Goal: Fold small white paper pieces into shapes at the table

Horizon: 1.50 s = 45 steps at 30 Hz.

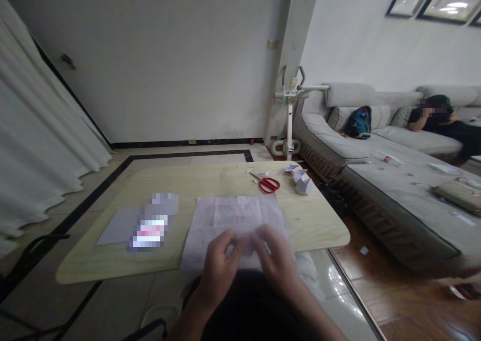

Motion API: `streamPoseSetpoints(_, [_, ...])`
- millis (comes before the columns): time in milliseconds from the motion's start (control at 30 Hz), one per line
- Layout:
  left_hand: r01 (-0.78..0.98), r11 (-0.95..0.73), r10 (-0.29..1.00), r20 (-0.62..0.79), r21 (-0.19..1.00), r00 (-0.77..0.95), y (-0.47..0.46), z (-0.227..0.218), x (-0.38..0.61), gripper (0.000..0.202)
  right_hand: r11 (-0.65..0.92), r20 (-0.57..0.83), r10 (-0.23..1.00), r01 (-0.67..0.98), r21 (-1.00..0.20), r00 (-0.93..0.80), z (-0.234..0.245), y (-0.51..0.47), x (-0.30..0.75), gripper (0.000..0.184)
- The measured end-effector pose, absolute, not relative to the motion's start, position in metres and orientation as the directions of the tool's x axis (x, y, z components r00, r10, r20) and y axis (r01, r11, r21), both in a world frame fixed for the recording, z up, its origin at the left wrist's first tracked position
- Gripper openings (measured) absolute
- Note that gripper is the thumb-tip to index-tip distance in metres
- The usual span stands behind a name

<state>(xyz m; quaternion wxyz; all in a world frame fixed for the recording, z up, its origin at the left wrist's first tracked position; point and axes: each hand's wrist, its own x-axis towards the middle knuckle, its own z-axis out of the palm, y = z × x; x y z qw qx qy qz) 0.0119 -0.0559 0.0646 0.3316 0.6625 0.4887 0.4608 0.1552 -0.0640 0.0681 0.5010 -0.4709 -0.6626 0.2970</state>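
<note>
Both hands meet over the near edge of the table, pinching a small piece of pale paper (pixel 246 244) between thumbs and fingers. My left hand (pixel 221 256) is closed on its left side and my right hand (pixel 273 255) on its right. The fingers cover much of the paper, so its exact shape is hidden. Under the hands lies a large creased sheet with print (pixel 236 212), reaching past the table's near edge. Beyond it are red-handled scissors (pixel 268 184) with small paper scraps by the blades. Several folded paper pieces (pixel 302 185) stand to their right.
On the left of the wooden table (pixel 315 226) lie white paper (pixel 114 227) and a blurred-out bright object (pixel 150 231). A grey sofa (pixel 398 191) with a blue backpack (pixel 361 122) and a reclining person (pixel 436 118) is at right. White exercise equipment (pixel 289 120) stands behind the table.
</note>
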Motion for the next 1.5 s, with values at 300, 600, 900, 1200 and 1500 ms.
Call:
streamPoseSetpoints(300, [0.301,-0.303,0.953,0.283,0.904,0.107,-0.057,0.069,0.011,0.025,0.397,0.396,0.914,0.371,-0.839,-0.084,0.07,-0.066,0.157,0.022])
streamPoseSetpoints(600, [0.284,-0.268,0.962,0.241,0.921,0.127,-0.059,0.069,0.01,0.024,0.331,0.333,0.941,0.327,-0.885,-0.054,0.073,-0.066,0.155,0.024])
streamPoseSetpoints(900, [0.288,-0.248,0.966,0.214,0.925,0.144,-0.061,0.072,0.011,0.025,0.358,0.348,0.934,0.279,-0.891,-0.085,0.074,-0.067,0.156,0.026])
streamPoseSetpoints(1200, [0.233,-0.177,0.982,0.157,0.956,0.103,-0.062,0.07,0.013,0.025,0.344,0.348,0.936,0.338,-0.876,-0.051,0.068,-0.068,0.156,0.028])
streamPoseSetpoints(1500, [0.214,-0.199,0.98,0.187,0.956,0.075,-0.06,0.072,0.013,0.026,0.351,0.361,0.931,0.415,-0.839,-0.058,0.062,-0.071,0.156,0.04])
